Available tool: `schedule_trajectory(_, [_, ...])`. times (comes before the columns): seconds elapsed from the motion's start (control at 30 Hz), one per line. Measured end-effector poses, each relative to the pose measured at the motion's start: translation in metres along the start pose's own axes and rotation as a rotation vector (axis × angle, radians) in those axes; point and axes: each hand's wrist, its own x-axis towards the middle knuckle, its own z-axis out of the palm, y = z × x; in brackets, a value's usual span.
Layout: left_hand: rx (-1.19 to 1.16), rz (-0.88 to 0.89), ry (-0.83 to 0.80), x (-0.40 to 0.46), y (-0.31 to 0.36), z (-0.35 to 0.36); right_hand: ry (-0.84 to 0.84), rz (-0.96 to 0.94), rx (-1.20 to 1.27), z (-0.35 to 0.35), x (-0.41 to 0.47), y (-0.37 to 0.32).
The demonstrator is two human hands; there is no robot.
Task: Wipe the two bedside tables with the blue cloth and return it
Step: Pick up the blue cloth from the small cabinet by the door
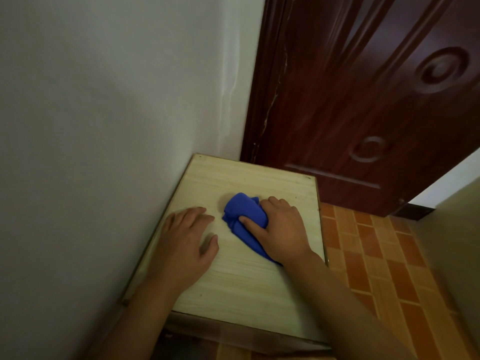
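A person is leaning over a light wood-grain bedside table [233,281] that is standing against a grey-white wall [104,100] on its left. The right hand [279,228] is resting on top of a bunched blue cloth [240,213], its fingers curling over the far and right side of the bundle and its thumb lying pressed across the near part of the fabric, so the cloth is being gripped and held down against the tabletop. The cloth is sitting slightly right of the middle of the table surface, with a tail of fabric trailing toward the near right under the wrist. The left hand [183,237] is lying palm down on the bare wood to the left of the cloth, close to the wall side; its fingers are stretching out straight and lying close together, its thumb is pointing right toward the cloth, and it is holding nothing. Beyond the table's far right corner a dark reddish-brown panelled door [363,113] is standing ajar. To the right of the table, orange brick-patterned floor tiles [363,255] are showing.
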Motion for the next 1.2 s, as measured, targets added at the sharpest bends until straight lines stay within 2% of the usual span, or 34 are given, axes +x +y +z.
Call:
schedule_trajectory(0.23, [0.019,-0.021,-0.011,0.006,0.005,-0.005,-0.026,-0.08,0.059,-0.001,0.023,0.005])
schedule_trajectory(0.53, [0.047,-0.017,-0.032,0.008,0.013,-0.008,-0.036,-0.051,0.091,0.0,0.021,0.009])
schedule_trajectory(0.63, [0.049,-0.039,-0.105,0.007,0.025,-0.019,-0.094,-0.03,0.083,-0.008,0.01,0.012])
schedule_trajectory(0.73, [0.042,-0.05,-0.179,0.009,0.045,-0.046,-0.228,0.004,0.113,-0.028,-0.005,0.015])
schedule_trajectory(0.87, [0.05,-0.045,-0.226,0.023,0.084,-0.105,-0.368,0.092,0.145,-0.085,-0.02,0.015])
schedule_trajectory(1.2, [0.122,0.055,-0.306,0.071,0.211,-0.301,-0.351,0.211,0.124,-0.335,0.004,-0.023])
